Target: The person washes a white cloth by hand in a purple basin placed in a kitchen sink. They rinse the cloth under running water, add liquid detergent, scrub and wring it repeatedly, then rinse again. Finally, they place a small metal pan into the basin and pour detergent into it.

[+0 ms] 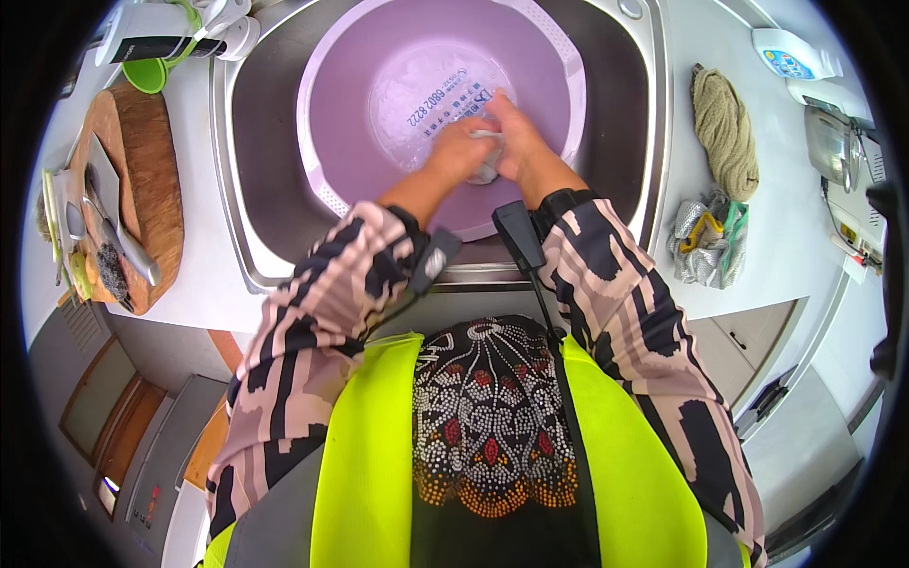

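A pale grey wet cloth (486,170) is bunched between my hands, above the near right part of a purple plastic basin (341,92). My left hand (458,150) grips it from the left with curled fingers. On the other side, my right hand (520,138) closes around the cloth, its fingers partly hidden. Shallow, clear-looking water (398,92) seems to cover the basin's floor, which bears blue printed writing. The basin stands inside a stainless steel sink (263,142).
Left of the sink lies a thick wooden chopping board (156,192) with a knife (128,241) and a dark scourer (110,270). To the right are a twisted beige towel (724,131), bunched mesh cloths (706,238), a detergent bottle (792,57) and a metal pot (834,145).
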`<action>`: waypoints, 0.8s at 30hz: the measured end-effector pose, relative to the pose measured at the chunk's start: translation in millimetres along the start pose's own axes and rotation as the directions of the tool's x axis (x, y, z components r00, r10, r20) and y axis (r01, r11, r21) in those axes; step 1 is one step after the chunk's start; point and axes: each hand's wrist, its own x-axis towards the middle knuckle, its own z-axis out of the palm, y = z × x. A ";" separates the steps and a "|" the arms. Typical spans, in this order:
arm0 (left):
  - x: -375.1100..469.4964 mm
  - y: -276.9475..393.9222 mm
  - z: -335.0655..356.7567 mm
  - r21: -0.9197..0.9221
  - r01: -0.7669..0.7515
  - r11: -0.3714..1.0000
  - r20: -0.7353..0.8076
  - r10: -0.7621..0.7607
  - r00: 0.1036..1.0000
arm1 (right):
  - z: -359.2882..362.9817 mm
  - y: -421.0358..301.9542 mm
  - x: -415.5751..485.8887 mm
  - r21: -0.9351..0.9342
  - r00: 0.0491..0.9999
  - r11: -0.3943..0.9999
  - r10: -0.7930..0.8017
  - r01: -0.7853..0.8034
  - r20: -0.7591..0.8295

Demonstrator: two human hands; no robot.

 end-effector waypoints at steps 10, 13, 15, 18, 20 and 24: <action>42.7 -15.5 -69.6 0.651 0.136 0.747 -0.557 0.348 0.754 | -1.1 14.2 13.1 -0.442 0.990 0.896 -0.093 0.039 -0.102; 22.2 -9.5 -32.2 0.179 -0.018 0.984 -0.144 0.044 0.989 | -7.1 9.9 7.7 -0.139 0.994 0.984 0.110 -0.108 0.005; -1.5 1.1 6.3 0.258 -0.095 0.962 -0.164 0.141 0.976 | -7.8 6.3 5.1 0.078 0.969 0.980 0.164 -0.181 0.187; -1.8 13.7 5.0 0.676 -0.199 0.709 -0.144 0.393 0.908 | -0.8 8.2 4.1 0.158 0.982 0.986 0.030 -0.060 0.185; 17.8 11.0 -34.0 0.551 0.046 0.833 -0.403 0.218 0.889 | 2.5 13.1 3.0 -0.197 0.991 0.980 0.001 0.025 0.131; 42.1 -14.8 -66.3 0.620 0.121 0.776 -0.420 0.198 0.886 | -2.7 14.9 10.2 -0.456 1.000 0.890 0.028 -0.022 0.007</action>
